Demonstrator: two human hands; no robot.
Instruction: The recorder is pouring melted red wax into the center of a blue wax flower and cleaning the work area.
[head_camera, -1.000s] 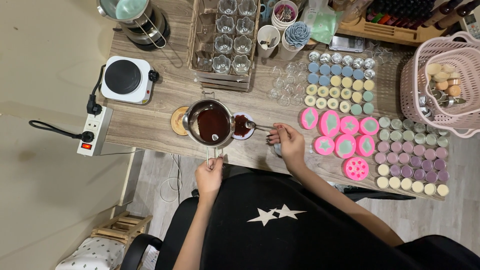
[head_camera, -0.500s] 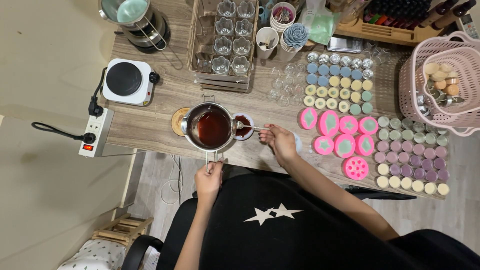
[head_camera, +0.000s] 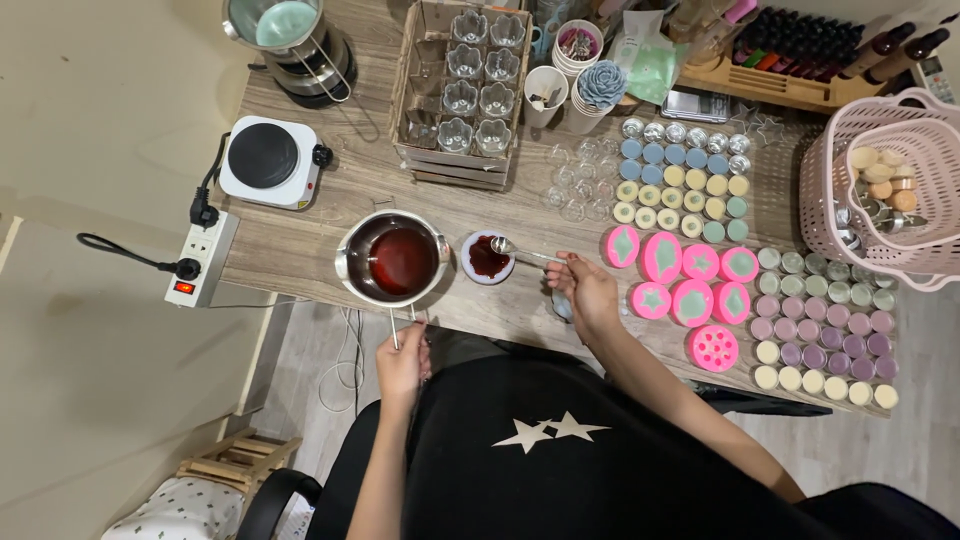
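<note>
wooden table (head_camera: 300, 250) bearing hotplate (head_camera: 263, 160), moulds (head_camera: 680, 275), candles (head_camera: 820, 330).

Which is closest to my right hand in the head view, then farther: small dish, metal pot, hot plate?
From the right hand:
1. Small dish of dark red liquid, just to its left.
2. Metal pot, farther left.
3. Hot plate, far left, toward the table's back.

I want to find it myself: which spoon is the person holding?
Start at the metal pot of dark red liquid near the table's front edge. Right of it sits a small dish. The spoon lies over its rim, the only one held by the right hand.
</note>
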